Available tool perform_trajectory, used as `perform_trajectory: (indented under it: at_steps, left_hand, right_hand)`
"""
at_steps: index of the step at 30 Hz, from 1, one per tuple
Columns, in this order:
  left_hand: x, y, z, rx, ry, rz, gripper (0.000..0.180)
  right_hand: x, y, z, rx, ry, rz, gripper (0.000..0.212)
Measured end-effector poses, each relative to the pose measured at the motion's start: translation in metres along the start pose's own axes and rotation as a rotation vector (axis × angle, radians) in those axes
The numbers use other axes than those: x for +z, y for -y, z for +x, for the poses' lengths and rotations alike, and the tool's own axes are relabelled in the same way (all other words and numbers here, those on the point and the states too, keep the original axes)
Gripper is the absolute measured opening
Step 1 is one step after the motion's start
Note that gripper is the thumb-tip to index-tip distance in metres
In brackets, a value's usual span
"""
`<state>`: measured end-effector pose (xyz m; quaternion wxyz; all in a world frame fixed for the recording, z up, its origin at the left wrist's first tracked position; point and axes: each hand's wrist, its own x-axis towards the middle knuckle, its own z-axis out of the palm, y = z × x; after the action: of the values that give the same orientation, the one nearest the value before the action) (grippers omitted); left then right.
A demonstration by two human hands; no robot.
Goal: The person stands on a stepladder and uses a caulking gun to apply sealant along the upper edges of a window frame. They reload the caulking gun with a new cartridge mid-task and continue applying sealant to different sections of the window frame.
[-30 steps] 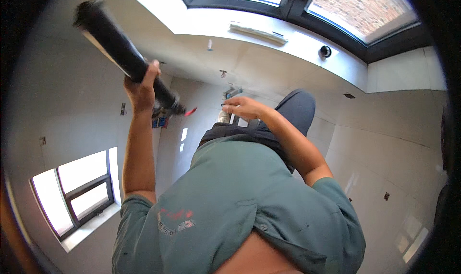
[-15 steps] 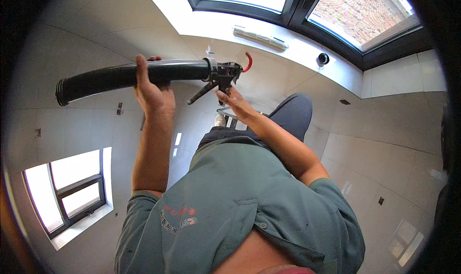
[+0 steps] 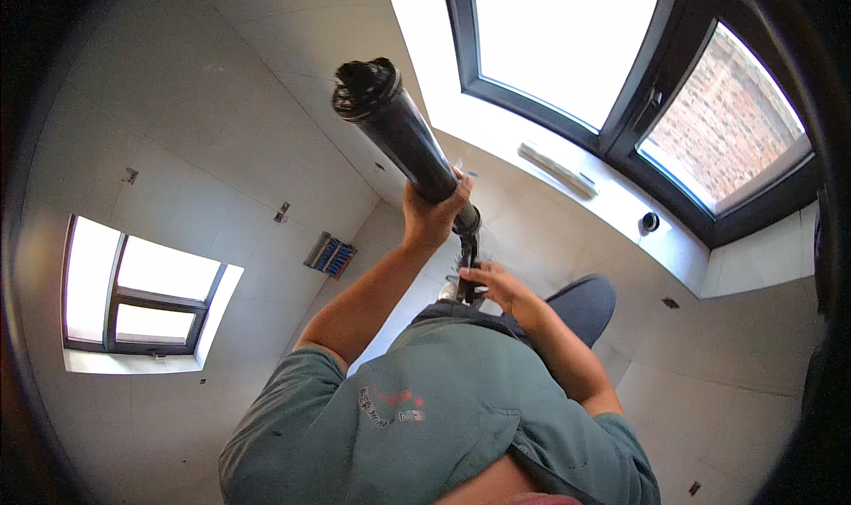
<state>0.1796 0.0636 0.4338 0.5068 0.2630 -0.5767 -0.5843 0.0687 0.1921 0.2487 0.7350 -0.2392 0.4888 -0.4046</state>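
A long black cylindrical caulking gun (image 3: 403, 133) is held raised and tilted, its capped end toward the camera, above a green short-sleeved shirt (image 3: 434, 416). The left hand (image 3: 432, 217) is clenched around the lower part of the barrel. The right hand (image 3: 492, 283) is closed on the grip at the tool's lower end, fingers curled. White tiled walls (image 3: 222, 124) are seen around. A dark-framed window (image 3: 620, 97) lies beyond the tool, a smaller window (image 3: 142, 292) at left.
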Motion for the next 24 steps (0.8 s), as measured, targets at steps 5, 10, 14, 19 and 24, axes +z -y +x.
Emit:
perform_trajectory:
  at_steps: [5,10,14,19,24]
  left_hand:
    - [0.0,-0.01,0.001,-0.039,-0.017,0.042,0.021]
    - [0.001,-0.016,0.003,-0.05,-0.038,0.084,0.018]
    - [0.004,-0.014,0.0,-0.055,0.032,0.122,0.018]
    - [0.008,-0.013,0.0,-0.091,0.104,0.118,0.029]
    - [0.011,-0.011,-0.001,-0.065,0.113,0.075,0.029]
  right_hand:
    - [0.014,-0.019,0.001,-0.215,-0.063,-0.082,0.028]
    - [0.019,-0.018,-0.004,-0.215,-0.054,-0.066,0.025]
    - [0.016,-0.015,-0.006,-0.106,0.036,0.067,0.029]
    - [0.019,-0.025,-0.01,-0.237,0.0,-0.106,0.031]
    - [0.019,-0.03,-0.01,-0.204,0.02,-0.071,0.037]
